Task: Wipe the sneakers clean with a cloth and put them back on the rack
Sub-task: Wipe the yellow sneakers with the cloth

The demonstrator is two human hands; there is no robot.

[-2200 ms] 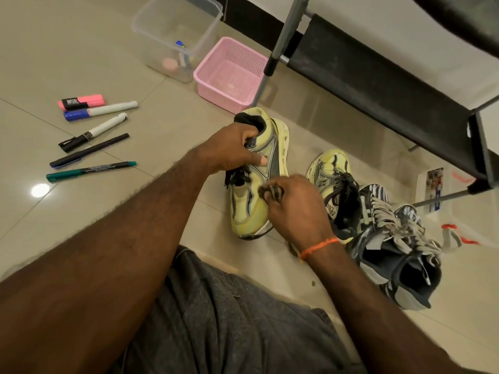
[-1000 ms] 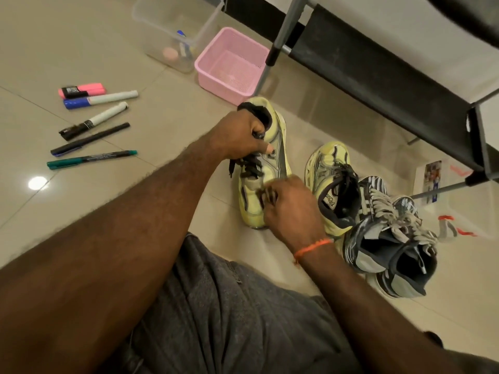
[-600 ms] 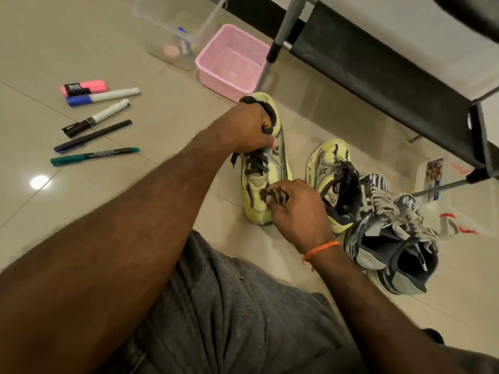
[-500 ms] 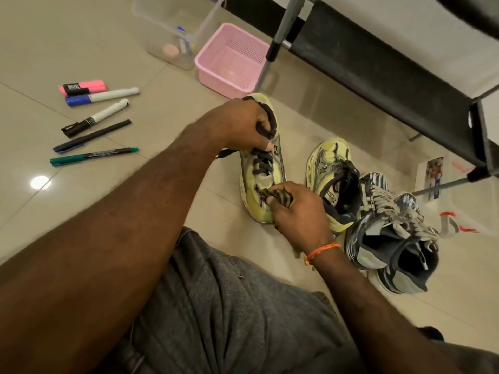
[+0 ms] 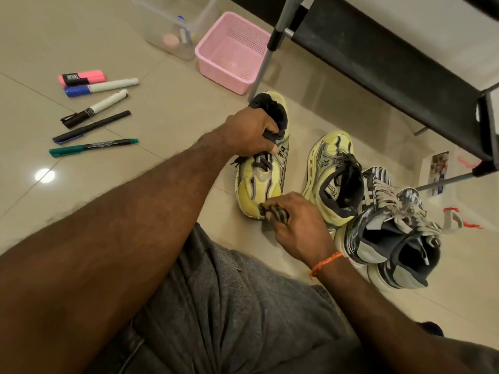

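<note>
My left hand point(image 5: 252, 133) grips the collar of the yellow sneaker point(image 5: 263, 168) on the floor point(image 5: 167, 109), near the rack point(image 5: 391, 60), while my right hand point(image 5: 299, 225) pinches the striped cloth point(image 5: 274, 211) against its near toe.

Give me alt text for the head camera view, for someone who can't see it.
A seated person's left hand grips a yellow sneaker on the tiled floor while the right hand rubs its toe with a striped cloth. Its mate and a dark pair wait beside a black rack.
</note>
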